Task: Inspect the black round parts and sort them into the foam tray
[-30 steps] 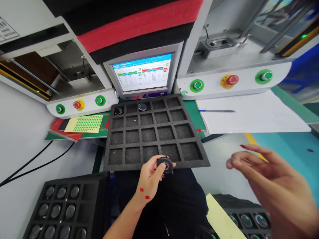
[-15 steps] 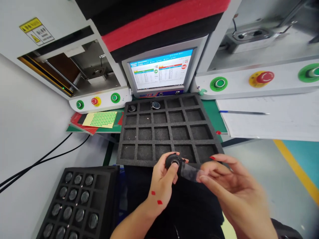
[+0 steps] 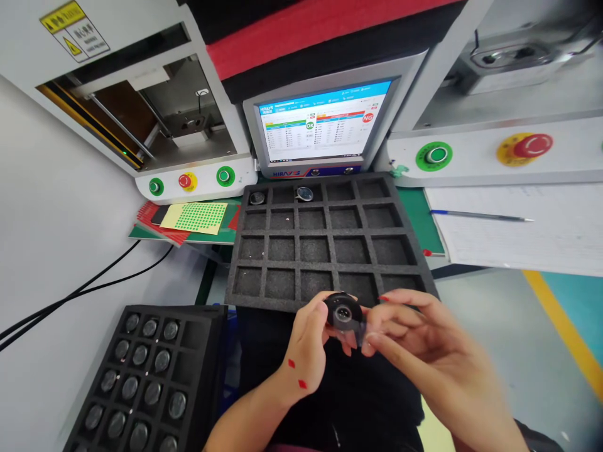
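My left hand is closed around the edge of a round black watch body, whose back with a ringed centre faces me. A small piece of clear film lies against the lower right of the watch body. My right hand pinches that film between thumb and forefinger, close beside the watch. Both hands are just in front of a black foam tray of square pockets. In its far row sit a round dark watch piece and a tilted one with a shiny rim.
At lower left, another foam tray carries several round watch pieces. A monitor showing OK and NG stands behind, between two machines with green and red buttons. Green dot stickers are at left, a pen on papers at right.
The film, stretched out to the right before, now lies against the watch body. My right hand has come closer to the watch, and my left thumb has moved off its centre to the edge.
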`<state>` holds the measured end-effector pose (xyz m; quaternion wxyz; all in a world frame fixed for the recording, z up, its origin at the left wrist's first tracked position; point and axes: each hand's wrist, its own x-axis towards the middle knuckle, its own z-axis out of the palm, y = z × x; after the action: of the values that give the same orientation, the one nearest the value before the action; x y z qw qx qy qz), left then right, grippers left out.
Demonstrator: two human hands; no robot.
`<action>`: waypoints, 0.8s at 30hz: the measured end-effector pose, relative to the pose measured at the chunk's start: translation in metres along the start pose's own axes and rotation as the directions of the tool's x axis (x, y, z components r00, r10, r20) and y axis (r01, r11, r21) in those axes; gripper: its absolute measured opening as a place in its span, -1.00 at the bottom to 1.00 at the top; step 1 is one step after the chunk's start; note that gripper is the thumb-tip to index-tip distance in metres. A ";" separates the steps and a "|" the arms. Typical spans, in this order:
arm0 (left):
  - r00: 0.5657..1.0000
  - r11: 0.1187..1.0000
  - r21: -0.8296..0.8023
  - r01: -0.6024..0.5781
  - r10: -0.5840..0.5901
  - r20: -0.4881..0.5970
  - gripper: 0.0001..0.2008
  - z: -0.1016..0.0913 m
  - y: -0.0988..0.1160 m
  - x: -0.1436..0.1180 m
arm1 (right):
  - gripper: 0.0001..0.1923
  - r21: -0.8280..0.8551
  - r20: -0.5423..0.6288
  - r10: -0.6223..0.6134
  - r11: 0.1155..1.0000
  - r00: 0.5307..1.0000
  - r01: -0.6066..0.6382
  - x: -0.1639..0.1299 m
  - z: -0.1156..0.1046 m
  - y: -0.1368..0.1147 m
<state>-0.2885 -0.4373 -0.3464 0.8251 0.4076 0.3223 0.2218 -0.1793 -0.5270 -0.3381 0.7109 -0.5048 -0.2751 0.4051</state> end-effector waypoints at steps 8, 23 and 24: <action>0.999 0.943 0.330 -0.050 0.049 0.009 -0.37 -0.002 0.007 -0.007 | -0.68 -0.314 0.148 0.005 0.949 0.989 0.042 0.009 -0.005 -0.004; 0.995 0.885 0.461 -0.059 0.013 0.103 -0.64 -0.015 0.010 -0.007 | -0.59 -0.526 -0.026 -0.152 0.843 0.988 0.116 0.021 -0.003 0.007; 0.995 0.885 0.463 -0.054 0.006 0.104 -0.66 -0.016 0.014 -0.006 | -0.58 -0.518 -0.023 -0.148 0.848 0.989 0.115 0.024 -0.004 0.010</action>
<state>-0.3059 -0.4246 -0.3402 0.7149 0.6089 0.3181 0.1304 -0.1670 -0.5069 -0.3493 0.5844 -0.6687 -0.3850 0.2512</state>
